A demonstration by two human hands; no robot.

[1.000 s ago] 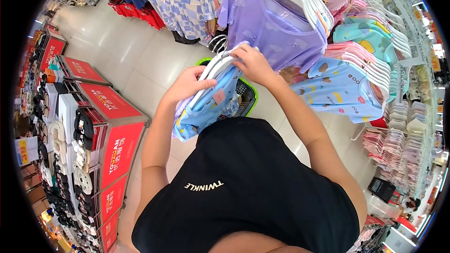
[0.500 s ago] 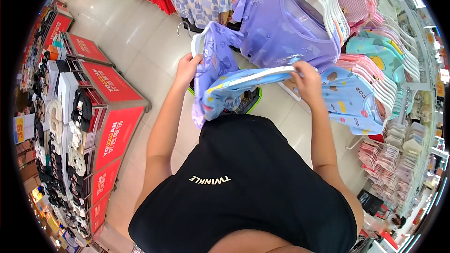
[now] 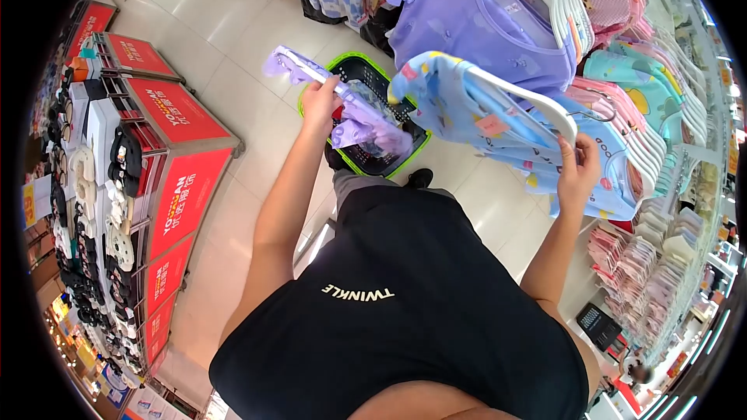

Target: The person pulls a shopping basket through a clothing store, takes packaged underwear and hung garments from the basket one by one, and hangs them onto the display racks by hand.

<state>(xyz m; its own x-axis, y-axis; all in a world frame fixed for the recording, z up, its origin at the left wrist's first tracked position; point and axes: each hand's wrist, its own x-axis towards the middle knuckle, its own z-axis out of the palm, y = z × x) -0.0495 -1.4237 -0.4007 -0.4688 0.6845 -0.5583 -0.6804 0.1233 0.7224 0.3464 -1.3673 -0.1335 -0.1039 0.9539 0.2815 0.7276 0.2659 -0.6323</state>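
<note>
My left hand (image 3: pixel 320 103) is closed on a purple garment (image 3: pixel 366 126) on a white hanger, which hangs over the black basket with a green rim (image 3: pixel 422 142) on the floor. In my right hand (image 3: pixel 579 169) is the end of a white hanger (image 3: pixel 529 96) bearing light blue garments (image 3: pixel 457 103). These are held out to the right, in front of the rack. Just behind them hangs a purple shirt (image 3: pixel 475 15) on the rack. Some clothing lies in the basket, partly hidden by the purple garment.
Red-panelled display stands (image 3: pixel 185 194) with shoes line the left. On the right hang pink garments (image 3: pixel 607 101), a blue printed shirt (image 3: pixel 615 187) and a teal shirt (image 3: pixel 634 82). Small packed items (image 3: pixel 622 264) hang lower right. My shoe (image 3: pixel 419 178) is beside the basket.
The garments, first held together, have been parted. My left hand has moved the purple one over the basket; my right hand has carried the blue ones right and turned them.
</note>
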